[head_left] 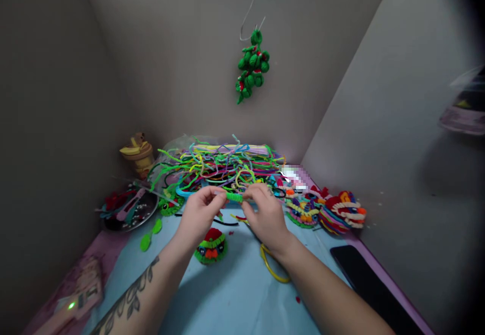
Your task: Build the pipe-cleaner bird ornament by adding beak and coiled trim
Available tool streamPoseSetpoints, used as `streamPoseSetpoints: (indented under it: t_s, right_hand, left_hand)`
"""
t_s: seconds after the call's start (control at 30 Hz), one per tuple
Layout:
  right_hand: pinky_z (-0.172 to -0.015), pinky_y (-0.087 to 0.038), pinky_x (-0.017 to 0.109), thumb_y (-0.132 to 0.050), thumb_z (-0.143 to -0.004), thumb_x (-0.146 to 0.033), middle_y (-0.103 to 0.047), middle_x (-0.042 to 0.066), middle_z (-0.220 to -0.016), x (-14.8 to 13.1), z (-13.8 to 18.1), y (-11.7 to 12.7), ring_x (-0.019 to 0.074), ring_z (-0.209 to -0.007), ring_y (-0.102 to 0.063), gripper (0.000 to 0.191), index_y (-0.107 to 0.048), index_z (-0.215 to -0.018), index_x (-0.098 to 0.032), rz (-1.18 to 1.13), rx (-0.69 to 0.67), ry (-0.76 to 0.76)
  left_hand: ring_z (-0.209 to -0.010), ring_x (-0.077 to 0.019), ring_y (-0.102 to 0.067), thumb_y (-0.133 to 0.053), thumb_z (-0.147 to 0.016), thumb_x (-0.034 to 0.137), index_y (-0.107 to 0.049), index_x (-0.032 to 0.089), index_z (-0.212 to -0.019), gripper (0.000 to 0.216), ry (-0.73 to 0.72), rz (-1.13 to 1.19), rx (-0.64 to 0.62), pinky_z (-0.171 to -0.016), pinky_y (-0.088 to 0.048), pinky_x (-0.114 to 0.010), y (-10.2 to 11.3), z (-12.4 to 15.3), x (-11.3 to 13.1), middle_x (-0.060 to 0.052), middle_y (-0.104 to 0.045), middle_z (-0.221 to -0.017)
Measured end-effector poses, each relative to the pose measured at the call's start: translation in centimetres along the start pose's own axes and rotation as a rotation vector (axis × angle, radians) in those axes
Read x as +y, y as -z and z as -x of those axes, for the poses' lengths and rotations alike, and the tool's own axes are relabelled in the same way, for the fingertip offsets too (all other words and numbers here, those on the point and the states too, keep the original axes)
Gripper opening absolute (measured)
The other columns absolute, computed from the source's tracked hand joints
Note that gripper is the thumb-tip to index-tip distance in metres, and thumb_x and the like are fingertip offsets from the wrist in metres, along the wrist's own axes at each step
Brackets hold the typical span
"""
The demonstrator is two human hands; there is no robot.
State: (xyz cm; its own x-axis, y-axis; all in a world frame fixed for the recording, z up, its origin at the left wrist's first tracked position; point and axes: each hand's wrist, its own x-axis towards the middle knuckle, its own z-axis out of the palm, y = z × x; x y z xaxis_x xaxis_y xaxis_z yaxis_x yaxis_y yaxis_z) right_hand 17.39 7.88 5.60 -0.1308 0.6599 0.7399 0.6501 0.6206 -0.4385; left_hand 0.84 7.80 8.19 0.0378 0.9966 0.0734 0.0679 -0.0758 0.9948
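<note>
Both hands meet over the light blue table top (227,294), pinching a short bright green pipe cleaner piece (235,197) between them. My left hand (199,214) grips its left end with closed fingers. My right hand (265,213) holds the right end, fingers curled. Just below the hands lies a small round pipe-cleaner figure (210,247) in green, red and orange. A yellow loop (273,269) lies under my right wrist.
A tangled heap of coloured pipe cleaners (223,165) fills the back. Finished colourful pieces (341,212) sit at right, a dark phone (364,279) nearer. A metal dish (131,208) and a yellow-brown toy (138,153) stand left. A green bunch (252,67) hangs on the wall.
</note>
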Motion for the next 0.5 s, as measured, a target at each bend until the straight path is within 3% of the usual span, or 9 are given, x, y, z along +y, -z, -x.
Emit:
streamPoseSetpoints:
  t_s: [0.17, 0.27, 0.4, 0.5]
  right_hand:
    - [-0.08, -0.048, 0.034, -0.058, -0.082, -0.021, -0.063, 0.009, -0.102, -0.07, -0.4, 0.48, 0.022, -0.093, -0.06, 0.024, -0.057, -0.106, -0.021, -0.115, -0.133, -0.059]
    - [-0.075, -0.046, 0.03, -0.05, -0.087, -0.018, -0.065, 0.006, -0.088, -0.25, -0.56, 0.69, 0.0196, -0.085, -0.06, 0.012, -0.06, -0.093, -0.02, -0.117, -0.191, -0.058]
    - [-0.071, -0.044, 0.028, -0.048, -0.088, -0.017, -0.062, 0.003, -0.076, -0.44, -0.65, 0.79, 0.0184, -0.078, -0.059, 0.013, -0.059, -0.08, -0.02, -0.104, -0.167, -0.09]
    - [-0.07, -0.043, 0.028, -0.048, -0.088, -0.018, -0.061, 0.003, -0.077, -0.4, -0.65, 0.85, 0.018, -0.078, -0.058, 0.013, -0.059, -0.08, -0.02, -0.109, -0.145, -0.093]
  left_hand:
    - [-0.062, -0.0123, -0.053, -0.063, -0.076, 0.038, -0.066, 0.015, -0.086, 0.025, -0.094, -0.06, -0.012, -0.056, -0.043, -0.022, 0.36, 0.13, 0.46, -0.001, -0.061, -0.072]
    - [-0.065, -0.0128, -0.054, -0.063, -0.077, 0.037, -0.067, 0.016, -0.088, 0.025, -0.13, -0.084, -0.007, -0.061, -0.043, -0.023, 0.46, 0.08, 0.49, -0.001, -0.063, -0.074]
    - [-0.074, -0.0155, -0.059, -0.065, -0.076, 0.036, -0.066, 0.016, -0.103, 0.034, -0.12, -0.07, -0.023, -0.067, -0.045, -0.024, 0.51, -0.13, 0.22, -0.003, -0.067, -0.084]
    - [-0.076, -0.0168, -0.06, -0.065, -0.076, 0.036, -0.068, 0.016, -0.093, 0.027, -0.129, -0.114, -0.007, -0.071, -0.045, -0.026, 0.57, -0.24, 0.06, -0.004, -0.069, -0.085]
